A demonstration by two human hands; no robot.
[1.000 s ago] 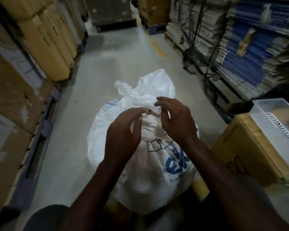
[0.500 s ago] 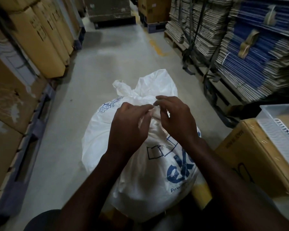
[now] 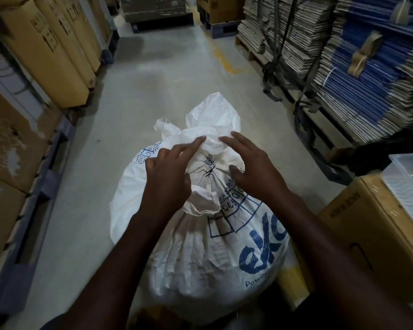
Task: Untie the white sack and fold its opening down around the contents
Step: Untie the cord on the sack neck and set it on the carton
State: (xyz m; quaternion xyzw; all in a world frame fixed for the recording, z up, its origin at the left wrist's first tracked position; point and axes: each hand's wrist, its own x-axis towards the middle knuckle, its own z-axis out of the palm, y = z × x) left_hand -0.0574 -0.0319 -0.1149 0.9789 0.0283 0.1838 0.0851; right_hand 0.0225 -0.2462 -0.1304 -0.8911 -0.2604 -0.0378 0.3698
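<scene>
**Q:** Where is the sack?

**A:** I see the white sack (image 3: 200,234) standing on the grey floor (image 3: 153,79) of a warehouse aisle, right in front of me. Its neck is bunched and bound with a dark tie (image 3: 209,166). Blue print runs down its near side.

**Q:** And the hands?

**A:** My left hand (image 3: 168,173) rests on the gathered cloth left of the tie, fingers (image 3: 191,145) stretched forward, gripping nothing. My right hand (image 3: 253,166) lies to the right of the tie, fingers spread and relaxed.

**Q:** Anything else nearby?

**A:** A brown box (image 3: 377,236) beside the sack on the right, and stacked flat cardboard (image 3: 367,67) beyond it.
</scene>
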